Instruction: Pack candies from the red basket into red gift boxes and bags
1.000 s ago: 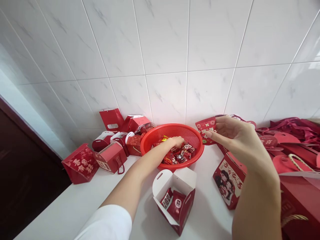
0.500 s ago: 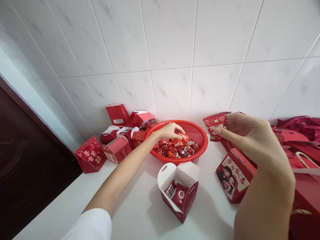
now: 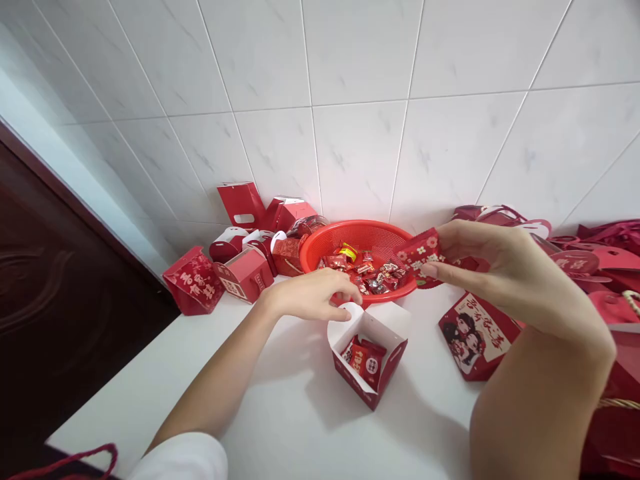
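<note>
My right hand (image 3: 495,267) pinches a red flower-printed candy packet (image 3: 419,259) between thumb and fingers, in front of the right rim of the basket. My left hand (image 3: 320,293) is over the back left flap of an open red gift box (image 3: 385,377) with a white inside. Its thumb and curled fingers are apart, with nothing seen between them; whether the thumb touches the flap I cannot tell. Several wrapped candies (image 3: 367,360) lie in the box. Behind it stands a red plastic basket (image 3: 360,230) with many small wrapped candies (image 3: 387,277) in it.
Several red gift boxes (image 3: 247,273) stand at the left against the tiled wall (image 3: 360,153). A box with a cartoon couple (image 3: 475,337) and more red boxes and bags (image 3: 615,263) are on the right. A dark door (image 3: 60,300) borders the white table (image 3: 270,413).
My left hand has come forward from the basket to the gift box, and the red candy it held now lies inside. My right hand still holds its packet. The view has shifted slightly.
</note>
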`<state>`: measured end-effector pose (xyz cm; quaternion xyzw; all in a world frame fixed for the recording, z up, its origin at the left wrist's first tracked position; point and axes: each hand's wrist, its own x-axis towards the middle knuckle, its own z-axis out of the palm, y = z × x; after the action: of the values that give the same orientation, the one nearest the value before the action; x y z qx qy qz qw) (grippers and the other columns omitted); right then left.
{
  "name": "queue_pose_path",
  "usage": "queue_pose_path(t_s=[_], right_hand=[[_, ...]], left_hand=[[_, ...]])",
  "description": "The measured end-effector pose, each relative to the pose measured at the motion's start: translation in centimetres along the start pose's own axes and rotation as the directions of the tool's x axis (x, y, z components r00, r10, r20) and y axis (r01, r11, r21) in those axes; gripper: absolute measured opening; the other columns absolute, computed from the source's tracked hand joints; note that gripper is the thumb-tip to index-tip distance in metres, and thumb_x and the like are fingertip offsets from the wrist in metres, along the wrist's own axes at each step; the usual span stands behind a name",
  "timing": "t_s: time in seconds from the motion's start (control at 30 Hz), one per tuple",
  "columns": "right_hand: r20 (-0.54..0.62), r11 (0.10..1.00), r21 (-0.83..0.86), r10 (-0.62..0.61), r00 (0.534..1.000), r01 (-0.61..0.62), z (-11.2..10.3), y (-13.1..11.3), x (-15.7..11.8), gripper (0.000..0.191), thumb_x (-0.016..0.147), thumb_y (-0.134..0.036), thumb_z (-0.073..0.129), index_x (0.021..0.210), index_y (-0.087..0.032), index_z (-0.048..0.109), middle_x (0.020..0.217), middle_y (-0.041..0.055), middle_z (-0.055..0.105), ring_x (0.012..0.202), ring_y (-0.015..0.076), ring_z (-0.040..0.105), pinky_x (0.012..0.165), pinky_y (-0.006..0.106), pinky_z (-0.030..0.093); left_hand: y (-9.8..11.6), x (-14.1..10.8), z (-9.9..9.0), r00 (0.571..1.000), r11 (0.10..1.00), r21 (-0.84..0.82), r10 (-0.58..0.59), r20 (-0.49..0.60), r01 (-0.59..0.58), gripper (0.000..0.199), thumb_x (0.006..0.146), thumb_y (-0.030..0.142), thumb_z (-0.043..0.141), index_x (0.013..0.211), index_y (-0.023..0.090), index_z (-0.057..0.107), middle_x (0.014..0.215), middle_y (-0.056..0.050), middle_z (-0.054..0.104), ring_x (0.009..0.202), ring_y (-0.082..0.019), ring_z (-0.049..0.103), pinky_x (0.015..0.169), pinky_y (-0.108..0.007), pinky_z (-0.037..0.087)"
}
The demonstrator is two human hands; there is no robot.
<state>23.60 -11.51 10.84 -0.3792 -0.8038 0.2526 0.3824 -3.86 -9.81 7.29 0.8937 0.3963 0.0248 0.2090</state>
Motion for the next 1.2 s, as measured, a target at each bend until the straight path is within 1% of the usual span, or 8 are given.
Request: queue_pose_path(t_s=[0.1,0.17,0.3,0.5,0.83,0.97,1.07,1.2], right_hand=[[0.115,0.995,-0.088,-0.026,0.993,0.036,0.5,-0.5,0.2,0.02,0.085,-0.045,0.068,0.09,-0.025,0.071,0.086,0.0039,0.073,0.079,0.0226,0.068,0.07,0.035,0.057],[0.2,0.987,-0.139,-0.046,0.979,0.075,1.0,-0.8,0.4,0.017,0.087,-0.04,0.066,0.089,-0.024,0.071,0.083,0.0032,0.073,0.076,0.0208,0.067,0.066,0.032,0.054],[0.336,0.97,-0.181,-0.092,0.937,0.161,2.2,-1.1,1.0,0.014,0.087,-0.035,0.065,0.086,-0.022,0.07,0.08,0.0019,0.072,0.067,0.0164,0.063,0.062,0.028,0.049],[0.467,0.977,-0.129,-0.093,0.879,0.172,2.9,-1.6,1.4,0.014,0.087,-0.032,0.065,0.095,-0.021,0.07,0.083,0.0019,0.073,0.065,0.0146,0.062,0.06,0.026,0.047],[0.466,0.978,-0.139,-0.074,0.882,0.156,3.3,-2.2,1.0,0.016,0.087,-0.034,0.065,0.097,-0.023,0.07,0.074,0.0,0.07,0.059,0.015,0.061,0.057,0.026,0.047],[0.513,0.974,-0.169,-0.045,0.857,0.153,3.8,-2.0,1.0,0.016,0.088,-0.03,0.062,0.099,-0.025,0.071,0.087,0.0018,0.074,0.077,0.0187,0.069,0.068,0.028,0.052],[0.443,0.961,-0.244,-0.01,0.896,0.132,4.1,-1.6,0.9,0.021,0.085,-0.029,0.064,0.105,-0.024,0.071,0.099,0.0048,0.075,0.093,0.0231,0.071,0.076,0.031,0.054],[0.403,0.957,-0.27,0.009,0.915,0.109,3.8,-1.0,0.5,0.024,0.086,-0.034,0.064,0.107,-0.024,0.07,0.101,0.0066,0.075,0.093,0.0252,0.071,0.077,0.034,0.055]], left_hand=[[-0.1,-0.9,0.2,0.99,0.988,0.065,-0.14,-0.011,0.141,0.017,0.085,0.031,0.065,0.095,0.02,0.073,0.092,-0.003,0.07,0.086,-0.02,0.064,0.071,-0.025,0.043],[-0.1,-1.2,0.5,0.988,0.987,0.039,-0.154,0.024,0.153,0.017,0.082,0.029,0.067,0.096,0.02,0.072,0.087,-0.001,0.069,0.079,-0.018,0.064,0.065,-0.024,0.042],[-0.2,-1.4,1.3,0.996,0.995,-0.094,-0.023,0.09,0.032,0.024,0.076,0.013,0.065,0.097,0.02,0.073,0.086,0.0,0.072,0.076,-0.015,0.064,0.063,-0.021,0.044],[-0.2,-2.2,1.1,0.988,0.96,-0.235,0.148,-0.048,-0.155,0.024,0.078,0.008,0.06,0.091,0.02,0.075,0.092,0.0,0.076,0.081,-0.015,0.067,0.075,-0.023,0.048],[0.1,-1.9,1.2,0.991,0.961,-0.243,0.123,-0.05,-0.131,0.029,0.078,0.009,0.057,0.096,0.021,0.077,0.089,0.0,0.076,0.076,-0.015,0.065,0.07,-0.024,0.048],[-0.6,-1.5,1.5,0.99,0.949,-0.283,0.131,-0.056,-0.141,0.029,0.076,0.006,0.057,0.093,0.02,0.076,0.093,0.0,0.076,0.081,-0.015,0.067,0.075,-0.023,0.049],[-1.1,-1.4,1.7,0.992,0.953,-0.279,0.108,-0.063,-0.122,0.029,0.075,0.006,0.059,0.094,0.02,0.077,0.095,0.0,0.077,0.087,-0.016,0.069,0.08,-0.023,0.05],[-1.3,-1.5,1.5,0.997,0.971,-0.23,0.063,-0.032,-0.069,0.027,0.075,0.008,0.06,0.094,0.018,0.076,0.095,-0.001,0.077,0.085,-0.016,0.068,0.079,-0.024,0.049]])
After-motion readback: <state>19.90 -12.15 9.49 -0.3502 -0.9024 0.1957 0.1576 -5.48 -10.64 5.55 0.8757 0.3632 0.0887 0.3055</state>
